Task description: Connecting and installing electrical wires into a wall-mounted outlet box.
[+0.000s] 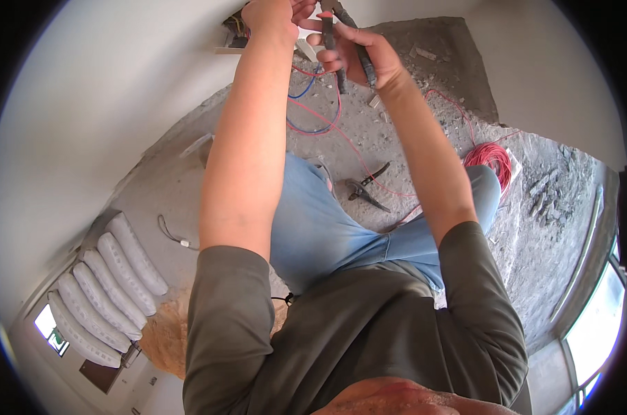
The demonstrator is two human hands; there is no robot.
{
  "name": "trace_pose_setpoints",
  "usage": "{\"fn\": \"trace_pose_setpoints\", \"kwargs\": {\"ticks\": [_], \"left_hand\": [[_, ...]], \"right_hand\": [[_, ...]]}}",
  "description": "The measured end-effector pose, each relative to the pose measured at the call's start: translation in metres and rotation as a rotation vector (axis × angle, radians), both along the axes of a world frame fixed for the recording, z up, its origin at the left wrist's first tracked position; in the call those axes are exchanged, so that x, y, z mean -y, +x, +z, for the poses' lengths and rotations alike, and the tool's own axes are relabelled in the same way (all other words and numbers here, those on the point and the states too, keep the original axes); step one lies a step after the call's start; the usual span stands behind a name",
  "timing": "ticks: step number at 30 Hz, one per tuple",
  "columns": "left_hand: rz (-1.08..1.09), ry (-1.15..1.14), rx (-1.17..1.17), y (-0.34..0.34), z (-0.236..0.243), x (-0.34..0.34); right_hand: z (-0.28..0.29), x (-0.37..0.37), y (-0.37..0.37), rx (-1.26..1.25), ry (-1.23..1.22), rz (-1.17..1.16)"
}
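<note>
Up at the top edge, my right hand point(365, 59) is wrapped round the dark handles of a pair of pliers point(362, 52). Its handles are spread apart, and the jaws point up toward my left hand. My left hand point(275, 15) is partly cut off by the frame; its fingers are bent close to the plier jaws, and whatever they pinch is hidden. Beside my left wrist, an opening in the wall point(236, 31) shows several coloured wires. Red and blue wires point(303, 90) hang in a loop below my hands.
Another pair of pliers point(366, 190) lies on the rough concrete floor by my legs. A coil of red wire point(490, 164) rests beside my right knee. Rubble point(554, 200) is scattered at the right. Several white sacks point(109, 290) lie in a row at the lower left.
</note>
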State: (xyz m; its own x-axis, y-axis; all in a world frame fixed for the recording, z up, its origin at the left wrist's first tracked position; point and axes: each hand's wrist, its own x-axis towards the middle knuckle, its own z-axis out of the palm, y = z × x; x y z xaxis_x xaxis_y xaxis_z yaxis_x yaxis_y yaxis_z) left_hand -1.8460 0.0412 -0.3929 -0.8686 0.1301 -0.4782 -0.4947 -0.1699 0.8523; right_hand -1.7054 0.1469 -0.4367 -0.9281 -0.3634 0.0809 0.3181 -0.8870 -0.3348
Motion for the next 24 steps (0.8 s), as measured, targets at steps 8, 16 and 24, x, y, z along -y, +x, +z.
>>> {"fn": "trace_pose_setpoints", "kwargs": {"ticks": [8, 16, 24], "left_hand": [[0.021, 0.044, -0.004, 0.006, 0.002, -0.001], [0.044, -0.016, -0.008, 0.01, 0.006, -0.004], [0.027, 0.005, -0.01, 0.007, 0.002, -0.005]], "right_hand": [[0.015, -0.014, 0.004, -0.064, 2.223, -0.544], [0.05, 0.002, 0.005, 0.103, 2.278, -0.513], [0.043, 0.001, 0.002, 0.103, 2.33, -0.499]]}}
